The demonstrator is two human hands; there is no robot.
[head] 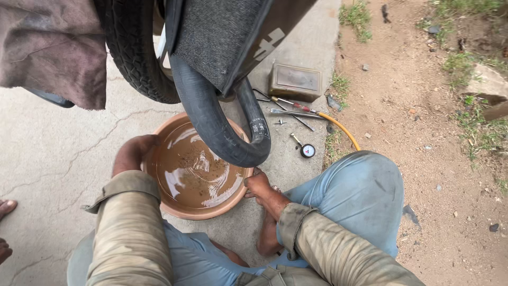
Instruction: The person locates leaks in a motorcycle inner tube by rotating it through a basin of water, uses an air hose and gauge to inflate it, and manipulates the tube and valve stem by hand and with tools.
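A round brown basin (182, 211) of muddy water sits on the concrete between my knees. My left hand (133, 152) grips its left rim. My right hand (260, 188) rests against its right rim, fingers curled at the edge. A black inflated inner tube (217, 127) hangs down from a wheel, its lowest loop just above the water at the basin's right side. The black tyre (135, 58) stands above the basin.
Tools lie on the concrete beyond the basin: a brown box (295, 81), a screwdriver (293, 105), a round pressure gauge (307, 150) and a yellow hose (341, 130). Bare dirt with grass lies right. Another person's toes (5, 209) show at the left edge. A brown cloth (50, 47) hangs top left.
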